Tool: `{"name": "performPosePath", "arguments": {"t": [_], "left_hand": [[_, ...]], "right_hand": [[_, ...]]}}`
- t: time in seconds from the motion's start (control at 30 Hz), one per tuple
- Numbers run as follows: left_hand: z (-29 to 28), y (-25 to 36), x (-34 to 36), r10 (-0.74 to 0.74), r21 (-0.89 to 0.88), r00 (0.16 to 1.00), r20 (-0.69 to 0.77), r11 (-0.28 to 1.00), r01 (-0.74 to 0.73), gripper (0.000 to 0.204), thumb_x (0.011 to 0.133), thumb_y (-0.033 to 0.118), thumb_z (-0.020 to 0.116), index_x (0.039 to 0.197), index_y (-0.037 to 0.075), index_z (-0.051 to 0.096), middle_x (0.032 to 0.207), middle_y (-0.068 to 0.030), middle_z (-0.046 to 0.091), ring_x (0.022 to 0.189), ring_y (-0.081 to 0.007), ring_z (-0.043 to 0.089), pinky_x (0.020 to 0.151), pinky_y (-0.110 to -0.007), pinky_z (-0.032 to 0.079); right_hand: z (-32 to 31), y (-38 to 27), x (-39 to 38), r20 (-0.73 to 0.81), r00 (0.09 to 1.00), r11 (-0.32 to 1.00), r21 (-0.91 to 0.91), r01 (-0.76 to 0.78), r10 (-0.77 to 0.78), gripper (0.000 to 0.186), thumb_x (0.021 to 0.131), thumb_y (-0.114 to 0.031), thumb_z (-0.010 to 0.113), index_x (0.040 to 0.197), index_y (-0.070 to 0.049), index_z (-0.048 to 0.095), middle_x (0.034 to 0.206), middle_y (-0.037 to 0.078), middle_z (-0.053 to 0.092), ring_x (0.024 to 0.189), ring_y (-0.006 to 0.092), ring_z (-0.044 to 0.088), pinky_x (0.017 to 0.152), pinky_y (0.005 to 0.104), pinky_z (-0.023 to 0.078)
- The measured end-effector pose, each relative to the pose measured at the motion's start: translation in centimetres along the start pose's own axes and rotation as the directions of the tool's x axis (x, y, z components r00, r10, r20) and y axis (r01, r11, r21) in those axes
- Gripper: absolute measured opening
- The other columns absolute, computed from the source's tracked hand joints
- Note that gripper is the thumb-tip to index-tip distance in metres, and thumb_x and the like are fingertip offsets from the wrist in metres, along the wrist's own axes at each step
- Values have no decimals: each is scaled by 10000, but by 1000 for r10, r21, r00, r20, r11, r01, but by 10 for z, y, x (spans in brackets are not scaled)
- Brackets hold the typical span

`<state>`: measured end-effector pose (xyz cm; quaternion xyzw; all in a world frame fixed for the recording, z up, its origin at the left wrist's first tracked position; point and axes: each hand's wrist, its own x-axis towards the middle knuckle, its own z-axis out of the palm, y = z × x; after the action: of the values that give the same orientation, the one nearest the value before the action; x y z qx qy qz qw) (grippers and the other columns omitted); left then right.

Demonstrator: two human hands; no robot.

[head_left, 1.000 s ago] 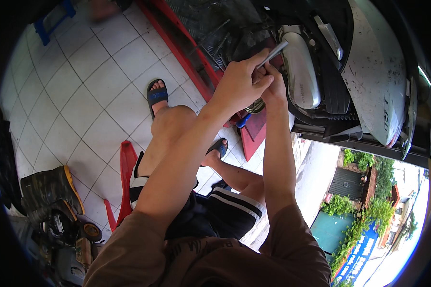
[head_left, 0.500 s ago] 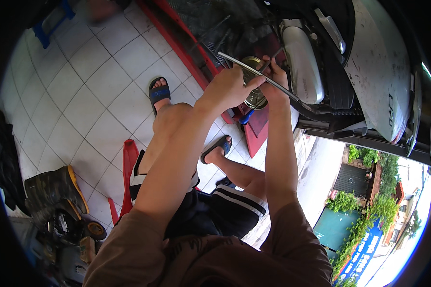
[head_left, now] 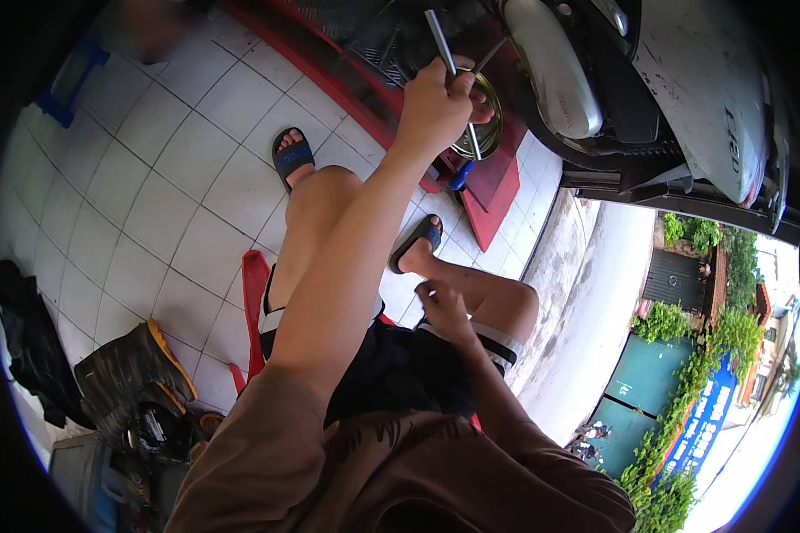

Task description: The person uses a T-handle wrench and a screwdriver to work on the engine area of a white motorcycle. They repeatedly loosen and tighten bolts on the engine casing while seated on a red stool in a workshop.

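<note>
My left hand point(head_left: 437, 105) is closed around a long silver metal rod point(head_left: 436, 34), which slants down past the fingers. A thin dark rod point(head_left: 489, 56) sticks out beside that hand; I cannot tell if the two are joined. Below the hand lies a round tin point(head_left: 494, 124) with a gold-coloured rim, partly covered by it. Near the tin is a blue handle point(head_left: 459, 176). Over my lap, by my right knee, my right hand point(head_left: 447, 311) has its fingers curled in; what they hold, if anything, is too small to make out.
A motorcycle point(head_left: 560, 75) stands at the far right, above a red metal platform point(head_left: 500, 204). White floor tiles point(head_left: 187, 178) spread to the left. Dark boots point(head_left: 129, 377) stand at lower left, and a red plastic stool point(head_left: 255, 298) is under me.
My right hand has left the rod and drawn back to my lap. My left hand still grips the rod, which has swung to a steeper angle. The view has shifted slightly.
</note>
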<state>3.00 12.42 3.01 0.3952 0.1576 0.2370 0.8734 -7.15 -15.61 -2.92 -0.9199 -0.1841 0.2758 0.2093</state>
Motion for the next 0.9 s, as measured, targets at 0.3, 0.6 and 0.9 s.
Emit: {"name": "performPosePath", "arguments": {"t": [0.3,0.6,0.9], "left_hand": [[14,-3,-7,-117,-22,993,3,993,117,283,1010,110,392,1267,-7,421,897,-168,628,788,-239,686,686,-297,603],[9,-7,-2,-98,7,995,7,995,98,311,1022,137,358,1296,-9,372,916,-175,615,771,-238,680,642,-285,601],[1,-19,-1,-92,21,996,-15,996,92,287,1027,130,349,1279,-1,382,904,-167,634,753,-234,688,627,-295,591]], "right_hand": [[63,2,-84,-19,994,990,-82,-111,110,545,726,-383,747,1051,8,550,994,246,617,954,412,611,832,449,504],[66,-12,-77,-22,959,954,-94,-284,283,586,712,-473,744,957,33,579,971,207,646,928,355,640,835,413,506],[-58,-20,-36,-651,754,983,181,43,86,378,673,-286,785,840,35,674,767,145,690,717,220,688,717,320,544]]}}
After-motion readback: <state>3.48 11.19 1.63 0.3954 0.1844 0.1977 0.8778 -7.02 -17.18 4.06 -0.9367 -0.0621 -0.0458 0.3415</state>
